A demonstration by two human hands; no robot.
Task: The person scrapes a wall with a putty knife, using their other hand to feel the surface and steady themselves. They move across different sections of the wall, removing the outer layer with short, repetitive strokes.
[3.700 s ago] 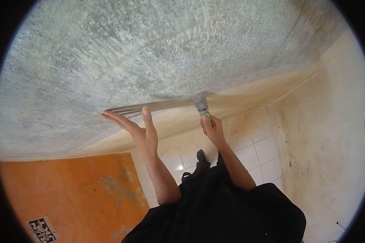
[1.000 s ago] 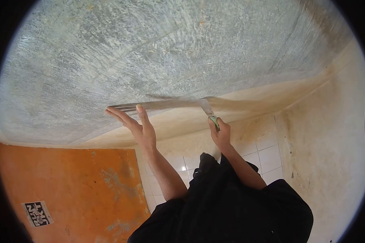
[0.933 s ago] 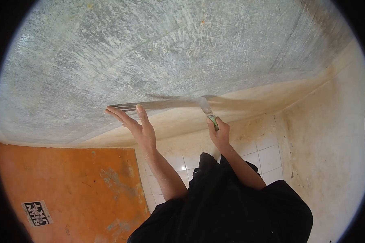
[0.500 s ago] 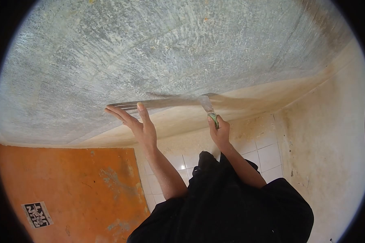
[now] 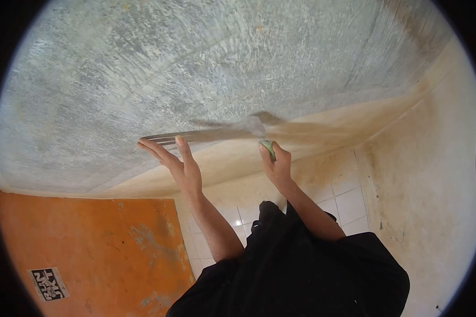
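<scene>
A putty knife point(image 5: 266, 143) with a green handle is gripped in my right hand point(image 5: 277, 165). Its pale, flat blade is slightly blurred and lies against the wall point(image 5: 195, 68) where the patchy grey surface meets a cream band below. My left hand point(image 5: 184, 168) is open, fingers stretched out and the fingertips at the wall to the left of the knife. Long shadows from the fingers and the blade fall across the surface between them.
An orange panel point(image 5: 90, 243) with worn patches and a black-and-white sticker point(image 5: 48, 283) stands on the left. A stained cream wall point(image 5: 418, 190) closes off the right side. White floor tiles point(image 5: 349, 203) show beneath my arms, beside my black clothing point(image 5: 296, 269).
My right hand has shifted left and slightly up with the putty knife, its blade now higher on the grey area. My left hand stays almost where it was.
</scene>
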